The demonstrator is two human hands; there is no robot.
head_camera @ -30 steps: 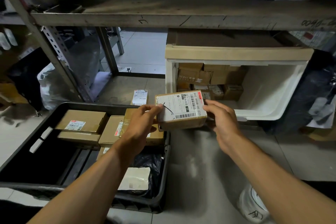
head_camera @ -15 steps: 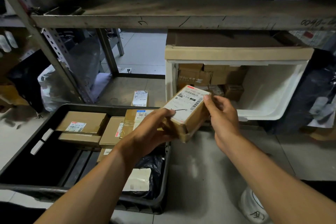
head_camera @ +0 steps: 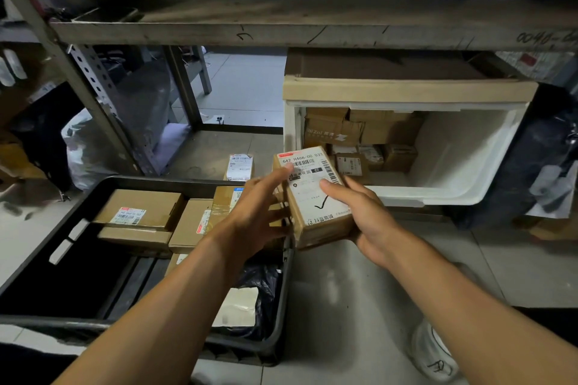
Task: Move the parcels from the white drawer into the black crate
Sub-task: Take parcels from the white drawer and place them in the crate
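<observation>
A small brown parcel with a white shipping label and a black tick hangs between the white drawer and the black crate. My right hand grips it from below and the right, thumb on the label. My left hand touches its left side with straight fingers, one fingertip on the label's top corner. Several brown parcels lie at the back left of the drawer. The crate holds several boxed parcels and a black bag.
A metal shelf board runs overhead above the drawer. A single labelled parcel lies on the floor behind the crate. White and dark bags sit at the left, a dark bag at the right, and a white bag by my right forearm.
The parcel has been turned so its label runs lengthwise away from me and lies flatter. My right hand has shifted under it; my left fingers have straightened along its side.
</observation>
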